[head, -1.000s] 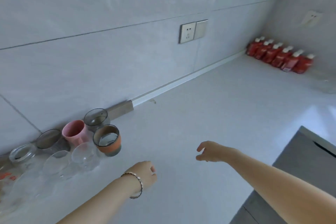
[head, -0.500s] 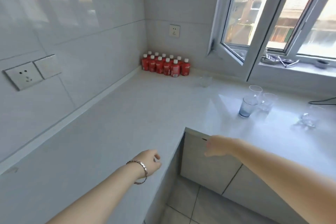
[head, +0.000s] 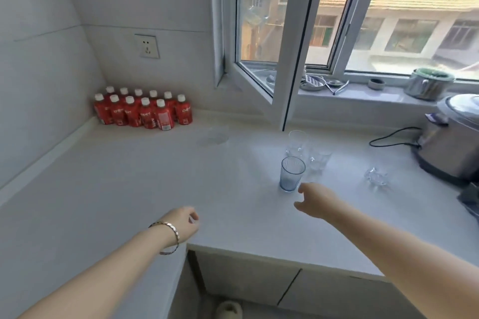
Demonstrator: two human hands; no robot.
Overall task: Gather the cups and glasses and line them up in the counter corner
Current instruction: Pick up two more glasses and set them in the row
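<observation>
Moved forward: right hand (head: 315, 202), now just short of blue-tinted glass tumbler (head: 291, 175) on white counter (head: 129, 189), fingers spread, apparently to grasp; left hand (head: 181, 223) loosely curled, empty; clear drinking glasses (head: 297, 141) just behind tumbler.

Right hand (head: 317, 202) near blue glass (head: 291, 175)

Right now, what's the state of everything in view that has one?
blue glass: upright, empty, untouched.
tall clear glass: upright, empty.
short clear glass: upright, empty.
small clear glass: orientation unclear.
red bottles: upright, capped.
window sash: open inward.
cooker: lid down.
right hand: open, near the blue glass, holding nothing.
left hand: loosely curled, holding nothing.
</observation>
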